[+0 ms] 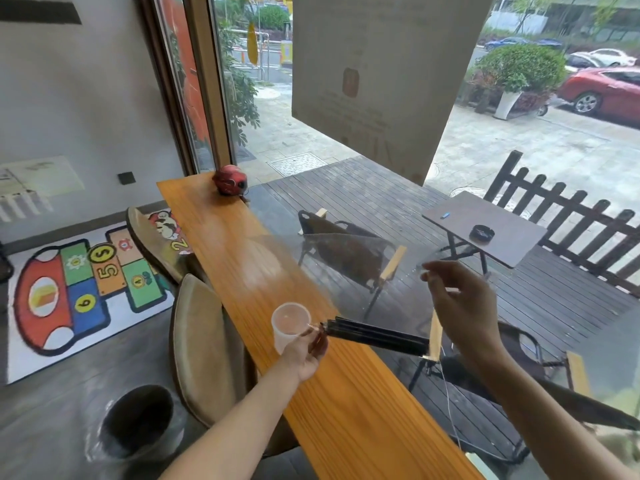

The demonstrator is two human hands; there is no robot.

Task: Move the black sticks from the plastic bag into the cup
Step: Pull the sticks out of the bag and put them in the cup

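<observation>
A bundle of black sticks (375, 336) lies nearly level above the wooden counter (346, 410), reaching out past its right edge. My left hand (306, 353) pinches the bundle's left end, right beside a translucent plastic cup (289, 323) that stands upright on the counter. My right hand (460, 306) is raised above the right end of the sticks, its fingertips pinched on the clear plastic bag (346, 258). The bag is faint and hangs spread above the sticks; whether it still covers them I cannot tell.
A red helmet (229, 180) sits at the counter's far end. The window glass runs along the counter's right edge. Padded chairs (199, 348) stand left of the counter, with a lined black bin (138, 420) on the floor. A thin white cable (450, 403) hangs below my right hand.
</observation>
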